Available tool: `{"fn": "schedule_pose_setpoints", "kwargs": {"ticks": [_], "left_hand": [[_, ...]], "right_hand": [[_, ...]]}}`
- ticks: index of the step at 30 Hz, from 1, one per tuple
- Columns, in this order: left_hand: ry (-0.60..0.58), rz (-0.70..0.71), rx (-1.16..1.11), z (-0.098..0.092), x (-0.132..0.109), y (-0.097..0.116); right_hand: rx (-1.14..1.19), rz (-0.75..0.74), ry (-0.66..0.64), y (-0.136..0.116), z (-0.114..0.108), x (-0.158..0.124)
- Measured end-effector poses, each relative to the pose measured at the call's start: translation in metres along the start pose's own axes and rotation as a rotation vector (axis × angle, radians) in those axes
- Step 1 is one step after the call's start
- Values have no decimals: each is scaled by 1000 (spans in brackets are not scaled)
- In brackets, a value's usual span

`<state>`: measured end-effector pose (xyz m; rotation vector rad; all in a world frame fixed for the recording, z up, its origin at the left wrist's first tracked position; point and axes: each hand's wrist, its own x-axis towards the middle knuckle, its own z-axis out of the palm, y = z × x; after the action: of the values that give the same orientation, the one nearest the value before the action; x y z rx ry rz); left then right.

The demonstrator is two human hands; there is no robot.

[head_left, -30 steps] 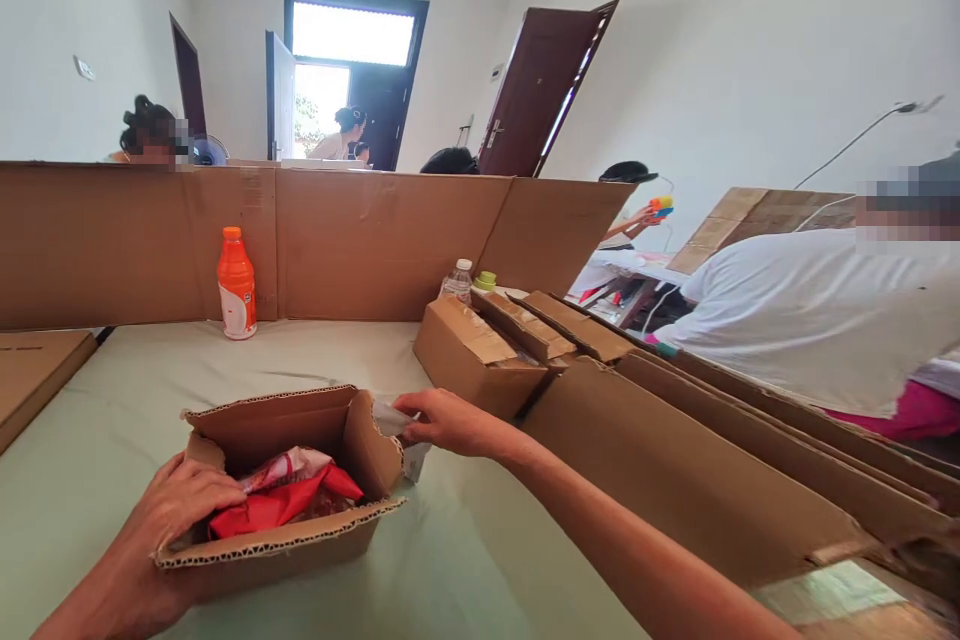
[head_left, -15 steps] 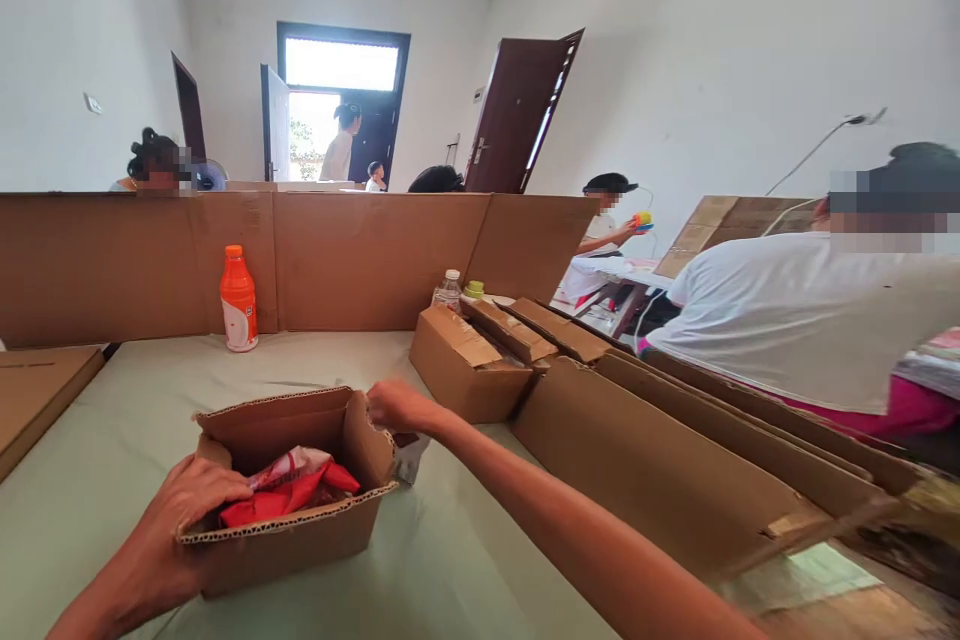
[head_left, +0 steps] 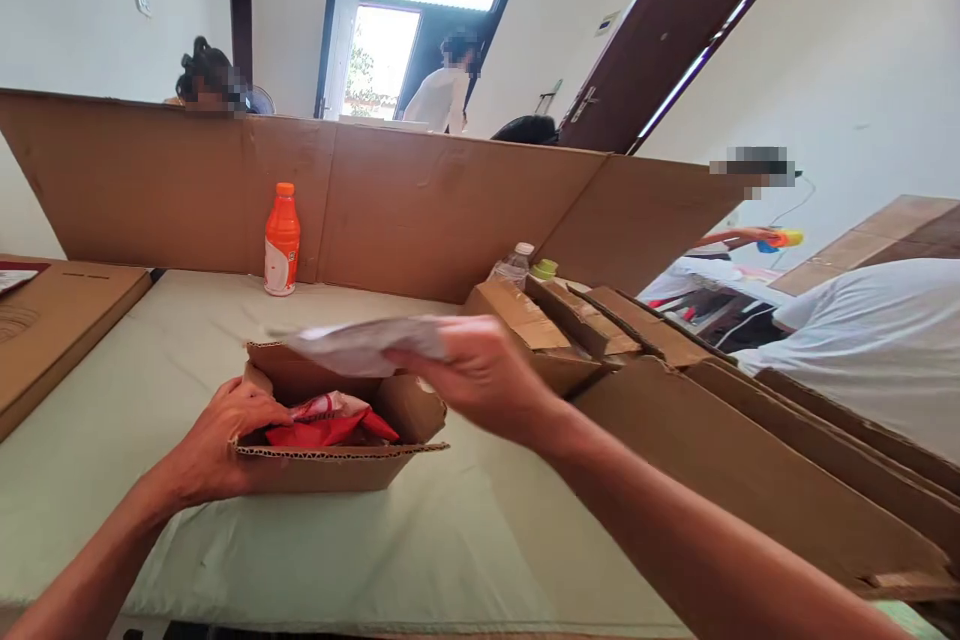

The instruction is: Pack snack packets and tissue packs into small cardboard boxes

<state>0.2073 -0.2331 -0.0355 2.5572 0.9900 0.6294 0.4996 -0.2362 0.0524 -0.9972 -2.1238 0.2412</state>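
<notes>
A small open cardboard box [head_left: 322, 473] rests on the pale green cloth, with red and white plastic packets [head_left: 330, 428] lying inside it. My left hand [head_left: 221, 435] is closed on the box's left wall, its fingers reaching over the edge. Above the box's back right side, my right hand [head_left: 476, 375] pinches a flat whitish packet [head_left: 360, 342]. Motion blurs this packet, so its kind is unclear.
An orange bottle [head_left: 282, 245] stands before the cardboard screen [head_left: 427, 205]. Folded cardboard boxes [head_left: 720, 480] line the right side, near a clear bottle [head_left: 514, 265]. At left lies a flat carton [head_left: 75, 330]. Co-workers sit beyond; one in white [head_left: 885, 340] is at right.
My right hand has risen from beside the box's right end and now holds the whitish packet over it. The left hand stays on the box. The camera view has tilted down and shifted.
</notes>
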Motion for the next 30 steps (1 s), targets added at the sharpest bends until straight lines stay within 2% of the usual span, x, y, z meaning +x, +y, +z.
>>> {"fn": "schedule_pose_setpoints", "kwargs": {"ticks": [1,3,5,12,18,22,25,27,30], "left_hand": [[3,2,10,1,0,0],[7,9,21,2,1,-1],[3,9,23,2,1,-2],[16,7,-2,7,0,-4],[16,29,-24,8,1,-8],[18,65,-25,7,2,-10],[72,93,-31,8,-2,-11],[141,90,-53,10,-9,-9],[246,38,-89,11,-26,-3]], "right_hand": [[-141,-3,-202,-1,14,6],[-421,80,-590,1,37,17],[-601,173,-810,4,52,26],[-655,151,-980,1,65,52],[-593,158,-1121,16,96,62],[-524,166,-1123,20,98,62],[-485,154,-1050,15,82,51],[-434,138,-849,10,62,36],[-299,111,-355,10,22,1]]}}
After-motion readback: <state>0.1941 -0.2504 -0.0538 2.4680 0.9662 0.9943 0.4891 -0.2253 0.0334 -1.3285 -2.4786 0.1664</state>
